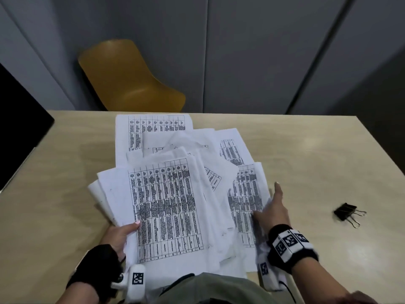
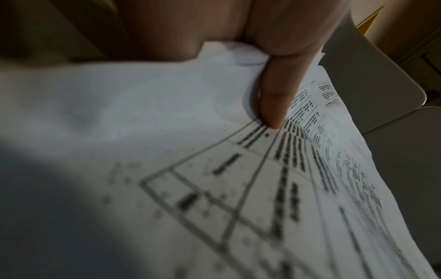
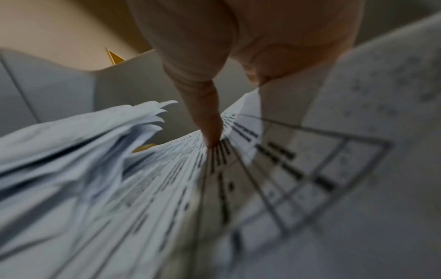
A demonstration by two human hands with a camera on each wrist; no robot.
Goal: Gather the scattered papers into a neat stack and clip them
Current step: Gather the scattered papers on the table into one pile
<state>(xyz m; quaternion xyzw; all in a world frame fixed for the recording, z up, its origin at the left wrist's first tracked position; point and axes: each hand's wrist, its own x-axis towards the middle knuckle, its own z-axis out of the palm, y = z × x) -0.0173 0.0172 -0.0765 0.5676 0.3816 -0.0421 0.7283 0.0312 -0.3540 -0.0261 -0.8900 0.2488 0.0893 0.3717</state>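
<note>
Tabletop [image 1: 65, 172] of pale wood held fanned papers [image 1: 166, 205]. Left hand [image 1: 119, 236] gripped their near-left edge, thumb on top. Their printed tables were too blurred to read. Right hand [image 1: 274, 212] pinched their right edge. Black binder clip [image 1: 346, 212] lay well apart, far right.

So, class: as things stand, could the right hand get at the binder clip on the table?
Probably yes. The binder clip lies alone on bare table to the right of the right hand, nothing between them; the hand would first have to leave the papers its thumb presses.

Office: desk [image 1: 306, 150], chair [image 1: 131, 80], binder clip [image 1: 345, 211]
</note>
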